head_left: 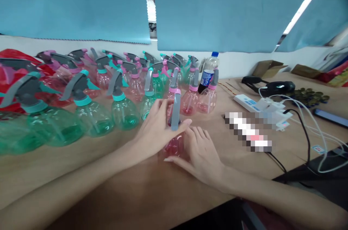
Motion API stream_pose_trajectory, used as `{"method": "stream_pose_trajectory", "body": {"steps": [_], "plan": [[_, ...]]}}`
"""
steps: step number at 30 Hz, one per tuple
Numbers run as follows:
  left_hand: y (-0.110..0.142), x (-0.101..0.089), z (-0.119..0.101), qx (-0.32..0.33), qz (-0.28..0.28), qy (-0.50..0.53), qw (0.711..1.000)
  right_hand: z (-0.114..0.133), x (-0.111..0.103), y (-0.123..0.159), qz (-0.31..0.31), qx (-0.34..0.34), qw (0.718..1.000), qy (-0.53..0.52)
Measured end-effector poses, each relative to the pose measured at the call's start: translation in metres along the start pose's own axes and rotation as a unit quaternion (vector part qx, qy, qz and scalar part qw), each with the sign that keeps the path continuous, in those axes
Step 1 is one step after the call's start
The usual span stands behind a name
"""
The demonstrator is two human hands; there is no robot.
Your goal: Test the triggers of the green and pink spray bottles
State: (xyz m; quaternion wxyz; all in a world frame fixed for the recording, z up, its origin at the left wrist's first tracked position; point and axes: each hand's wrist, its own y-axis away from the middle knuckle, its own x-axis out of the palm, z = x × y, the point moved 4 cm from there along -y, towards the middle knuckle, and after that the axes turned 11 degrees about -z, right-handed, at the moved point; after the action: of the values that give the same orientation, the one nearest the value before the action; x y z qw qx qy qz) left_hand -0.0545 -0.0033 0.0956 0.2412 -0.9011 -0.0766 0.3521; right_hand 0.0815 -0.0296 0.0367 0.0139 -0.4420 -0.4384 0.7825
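Observation:
A pink see-through spray bottle (175,146) with a grey trigger head (176,110) stands upright on the table before me. My left hand (155,125) is closed round its neck and head, with the thumb across the front. Low on the body, my right hand (203,152) wraps the bottle from the right. Its collar is mostly hidden by my fingers. Just behind are other pink spray bottles (190,102). To the left runs a front row of green spray bottles (95,124) with turquoise collars, some green liquid inside.
More spray bottles (136,87) crowd the back, near a red plastic bag (16,56). A blue-capped drink bottle (208,72) stands behind the pink ones. At right lie a power strip (246,103), cables (304,121), a phone (333,117) and a heap of small dark pieces (307,97).

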Motion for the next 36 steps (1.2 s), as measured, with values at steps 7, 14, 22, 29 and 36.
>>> {"method": "stream_pose_trajectory", "body": {"steps": [7, 14, 22, 29, 36], "plan": [[-0.002, -0.005, 0.013, 0.009, 0.000, 0.157, 0.988, 0.009, 0.014, -0.004, 0.041, -0.018, 0.983, -0.177], [-0.003, -0.006, 0.025, 0.013, 0.009, 0.180, 0.984, -0.021, 0.012, -0.017, 0.131, 0.006, 0.945, -0.298], [-0.008, -0.011, 0.015, 0.020, 0.027, 0.163, 0.986, -0.074, 0.036, -0.015, 0.088, 0.039, 0.963, -0.250], [-0.012, -0.016, 0.009, 0.049, 0.026, 0.155, 0.986, -0.079, 0.046, -0.011, 0.107, 0.016, 0.963, -0.245], [-0.013, -0.015, 0.010, 0.058, 0.050, 0.153, 0.985, -0.083, 0.047, -0.010, 0.118, 0.024, 0.960, -0.253]]}}
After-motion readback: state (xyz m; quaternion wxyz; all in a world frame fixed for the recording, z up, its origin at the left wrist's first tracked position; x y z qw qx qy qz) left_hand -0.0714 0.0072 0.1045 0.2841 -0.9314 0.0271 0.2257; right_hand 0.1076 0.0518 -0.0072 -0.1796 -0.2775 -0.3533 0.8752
